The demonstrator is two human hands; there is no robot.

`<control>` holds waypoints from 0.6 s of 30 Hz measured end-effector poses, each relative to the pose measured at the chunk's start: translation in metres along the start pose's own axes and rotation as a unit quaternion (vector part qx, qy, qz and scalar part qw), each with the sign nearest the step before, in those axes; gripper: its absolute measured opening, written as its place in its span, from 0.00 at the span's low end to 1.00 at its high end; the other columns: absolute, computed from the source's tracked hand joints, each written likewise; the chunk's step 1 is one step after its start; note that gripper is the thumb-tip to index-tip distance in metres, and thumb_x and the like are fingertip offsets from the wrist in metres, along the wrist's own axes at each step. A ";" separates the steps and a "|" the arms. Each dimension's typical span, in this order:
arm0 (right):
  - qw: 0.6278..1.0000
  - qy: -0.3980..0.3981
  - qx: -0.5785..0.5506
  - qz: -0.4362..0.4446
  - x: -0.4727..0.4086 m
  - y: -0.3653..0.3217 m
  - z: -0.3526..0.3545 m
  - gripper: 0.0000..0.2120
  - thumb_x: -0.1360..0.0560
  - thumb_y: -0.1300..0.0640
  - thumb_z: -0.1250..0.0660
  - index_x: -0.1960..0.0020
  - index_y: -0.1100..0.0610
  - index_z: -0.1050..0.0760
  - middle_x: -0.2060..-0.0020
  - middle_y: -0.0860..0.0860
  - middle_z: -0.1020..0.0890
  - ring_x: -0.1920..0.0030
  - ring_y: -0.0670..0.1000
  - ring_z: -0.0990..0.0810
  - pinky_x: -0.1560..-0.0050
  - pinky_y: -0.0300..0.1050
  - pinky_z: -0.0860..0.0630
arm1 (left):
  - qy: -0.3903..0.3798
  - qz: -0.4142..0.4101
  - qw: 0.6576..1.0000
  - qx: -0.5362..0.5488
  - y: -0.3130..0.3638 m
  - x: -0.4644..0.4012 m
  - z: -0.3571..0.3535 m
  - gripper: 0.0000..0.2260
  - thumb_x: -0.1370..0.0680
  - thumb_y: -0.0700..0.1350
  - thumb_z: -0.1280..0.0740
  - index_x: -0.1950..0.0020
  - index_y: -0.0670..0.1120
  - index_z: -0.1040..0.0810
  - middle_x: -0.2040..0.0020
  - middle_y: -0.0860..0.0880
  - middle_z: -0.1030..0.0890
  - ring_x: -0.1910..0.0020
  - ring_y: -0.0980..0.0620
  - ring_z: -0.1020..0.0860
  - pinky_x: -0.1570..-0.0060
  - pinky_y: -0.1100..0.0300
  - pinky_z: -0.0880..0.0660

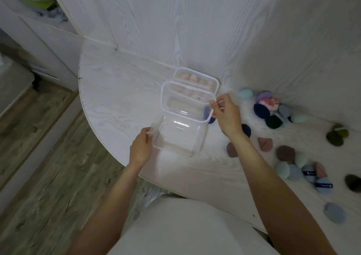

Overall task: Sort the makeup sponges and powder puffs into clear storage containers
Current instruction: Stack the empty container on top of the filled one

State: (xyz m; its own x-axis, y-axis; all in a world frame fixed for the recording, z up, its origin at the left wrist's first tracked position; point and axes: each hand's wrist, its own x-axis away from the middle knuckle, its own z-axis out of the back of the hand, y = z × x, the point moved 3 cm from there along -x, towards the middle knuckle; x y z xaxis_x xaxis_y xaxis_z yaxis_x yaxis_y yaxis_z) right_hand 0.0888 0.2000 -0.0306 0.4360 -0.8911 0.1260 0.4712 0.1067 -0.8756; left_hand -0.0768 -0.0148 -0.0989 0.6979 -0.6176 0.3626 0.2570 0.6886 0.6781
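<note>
Left hand point(141, 147) gripping the near left rim of an empty clear container point(178, 137), fingers curled over its edge, near the front curved edge of the white table point(117, 98); right hand point(226, 114) pinching the right edge of a clear lid point(185, 100), held tilted above the container's far side, fingertips closed on the rim; somewhat blurred, so exact finger placement hard to tell. Behind them, against the back wall, a second clear container point(196, 79) holding pale pink sponges point(193, 78); more pale shapes seen through the lid, unclear which box they lie in. Right of the right hand, toward the table's back right corner, a heap of puffs and sponges point(271, 108) in navy, purple, pink, dark green and light teal; two brown puffs point(264, 142) just beside the right forearm; a dark navy puff point(246, 129) partly hidden behind the wrist. Further along the right edge, a cluster of blue, teal and brown pieces point(298, 168), olive puffs point(336, 136) well apart, one blue puff point(335, 212) alone near the front edge. Wood-grain floor point(48, 157) at left.
</note>
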 end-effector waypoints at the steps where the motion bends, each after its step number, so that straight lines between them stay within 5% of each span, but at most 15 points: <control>1: 1.000 -0.008 -0.001 -0.002 -0.008 -0.001 -0.007 0.11 0.23 0.52 0.36 0.51 0.61 0.28 0.62 0.46 0.23 0.59 0.52 0.20 0.53 0.56 0.21 | 0.015 0.009 1.000 -0.001 -0.003 -0.001 0.003 0.15 0.18 0.49 0.48 0.33 0.48 0.32 0.44 0.47 0.22 0.50 0.44 0.22 0.51 0.53 0.29; 6: 0.995 0.018 0.091 0.043 -0.048 -0.011 -0.029 0.10 0.24 0.52 0.34 0.57 0.59 0.23 0.56 0.54 0.20 0.57 0.54 0.21 0.52 0.52 0.22 | 0.042 0.040 0.998 0.030 -0.006 -0.009 0.012 0.14 0.18 0.52 0.46 0.35 0.50 0.30 0.41 0.49 0.22 0.47 0.46 0.22 0.44 0.48 0.27; 9: 0.982 0.055 0.172 0.054 -0.071 -0.010 -0.023 0.12 0.25 0.49 0.34 0.52 0.58 0.21 0.48 0.55 0.22 0.51 0.53 0.24 0.52 0.45 0.27 | 0.039 0.025 0.997 0.064 0.006 -0.017 0.006 0.14 0.19 0.51 0.44 0.36 0.50 0.28 0.41 0.50 0.22 0.46 0.48 0.22 0.44 0.48 0.25; 13: 0.981 0.042 0.185 0.028 -0.081 -0.001 -0.003 0.10 0.24 0.53 0.35 0.48 0.58 0.25 0.55 0.53 0.21 0.58 0.49 0.26 0.60 0.40 0.34 | -0.013 0.006 0.997 0.071 0.027 -0.025 -0.008 0.12 0.20 0.52 0.42 0.40 0.49 0.27 0.44 0.51 0.21 0.52 0.49 0.20 0.46 0.49 0.24; 18: 0.985 0.032 0.170 0.014 -0.072 0.011 0.013 0.16 0.25 0.60 0.33 0.38 0.57 0.30 0.50 0.53 0.22 0.56 0.48 0.25 0.54 0.40 0.29 | -0.074 -0.017 0.997 0.029 0.052 -0.028 -0.032 0.09 0.22 0.47 0.38 0.43 0.48 0.29 0.45 0.52 0.22 0.54 0.50 0.19 0.46 0.49 0.25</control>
State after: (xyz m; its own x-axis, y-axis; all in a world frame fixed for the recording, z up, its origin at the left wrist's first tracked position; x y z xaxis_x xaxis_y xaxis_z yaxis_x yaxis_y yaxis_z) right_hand 0.0728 0.2715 -0.0431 0.4084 -0.9105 0.0649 0.6936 0.2633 -0.6705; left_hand -0.0612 0.0504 -0.0945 0.5814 -0.6929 0.4264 0.2370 0.6457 0.7259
